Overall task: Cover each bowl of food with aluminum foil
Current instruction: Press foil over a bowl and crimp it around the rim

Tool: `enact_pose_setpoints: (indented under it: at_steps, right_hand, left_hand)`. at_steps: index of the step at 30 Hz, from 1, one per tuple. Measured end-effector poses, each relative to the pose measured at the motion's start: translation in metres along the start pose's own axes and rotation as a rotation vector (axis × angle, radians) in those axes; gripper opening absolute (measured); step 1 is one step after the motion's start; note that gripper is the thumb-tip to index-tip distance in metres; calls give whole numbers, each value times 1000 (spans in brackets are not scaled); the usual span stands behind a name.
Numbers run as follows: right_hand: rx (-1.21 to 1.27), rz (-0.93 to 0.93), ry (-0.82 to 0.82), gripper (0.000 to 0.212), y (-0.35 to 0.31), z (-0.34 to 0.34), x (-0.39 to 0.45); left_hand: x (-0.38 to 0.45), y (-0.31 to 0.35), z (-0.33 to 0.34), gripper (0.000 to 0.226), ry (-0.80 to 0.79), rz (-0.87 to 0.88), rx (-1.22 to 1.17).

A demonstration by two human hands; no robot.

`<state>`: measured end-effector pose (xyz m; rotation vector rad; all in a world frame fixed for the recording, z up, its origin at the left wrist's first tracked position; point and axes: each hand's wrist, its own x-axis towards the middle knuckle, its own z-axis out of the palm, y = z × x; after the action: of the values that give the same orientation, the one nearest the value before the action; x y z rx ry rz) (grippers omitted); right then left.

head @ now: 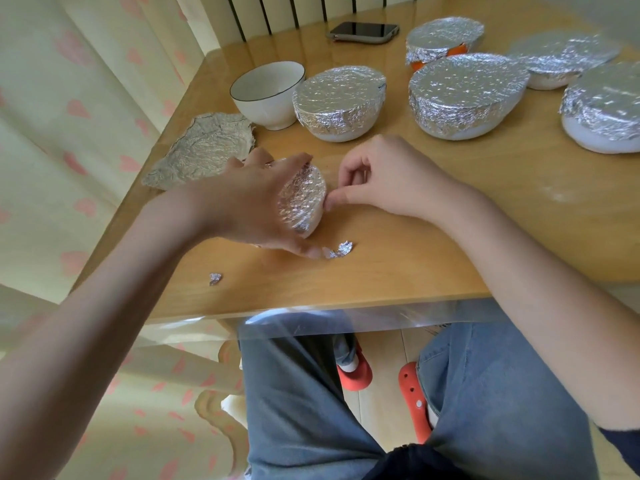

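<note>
Foil-wrapped and small, the bowl in hand (302, 199) sits on the wooden table (450, 244) near its front edge, tipped on its side so its crinkled silver top faces the right hand. The left hand (256, 206) curls around this small bowl, fingers over its far rim and thumb under its near side, holding it against the tabletop. The right hand (374, 181) is just beside it, thumb and forefinger pinched together at the foil's edge on the bowl's right side, the other fingers curled. Two foil scraps lie close by: a larger scrap (341, 250) just in front of the small bowl by the left thumb, and a tiny scrap (215, 278) farther toward the table's front left. Behind and left of the small bowl lies a crumpled foil sheet (204, 147) at the table's left edge. Behind the small bowl stands an uncovered white bowl (266, 93) with a dark rim line, touching a covered white bowl (341, 102). Farther right of that stand four more covered bowls: a large one (464, 93), an orange one (445, 39), a shallow one (561, 58), and another (602, 109) at the frame's right edge. A phone (363, 32) lies well behind the small bowl.
</note>
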<state>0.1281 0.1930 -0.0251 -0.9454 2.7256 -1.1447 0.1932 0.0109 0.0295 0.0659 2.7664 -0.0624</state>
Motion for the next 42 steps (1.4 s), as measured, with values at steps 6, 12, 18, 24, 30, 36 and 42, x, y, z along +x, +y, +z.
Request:
enact_pose_setpoints:
  at_steps: [6, 12, 18, 24, 30, 36, 42]
  right_hand:
    - [-94, 69, 83, 16, -10, 1, -41]
    - [-51, 42, 51, 20, -33, 20, -49]
    - [3, 72, 206, 4, -22, 19, -48]
    - [344, 135, 374, 26, -45, 25, 2]
    - [467, 323, 302, 45, -57, 62, 28]
    - [460, 384, 378, 46, -60, 60, 27]
    - [735, 531, 280, 56, -62, 54, 25]
  left_hand:
    - [-14, -6, -13, 144, -23, 114, -7]
    - [6, -28, -16, 131, -96, 321, -27]
    - [0, -19, 1, 136, 18, 203, 24]
    - [9, -42, 32, 99, 462, 171, -1081]
    - [34, -35, 63, 66, 617, 53, -1268]
    - [33, -29, 61, 61, 625, -2, -1392]
    - [28, -25, 60, 67, 596, -41, -1679]
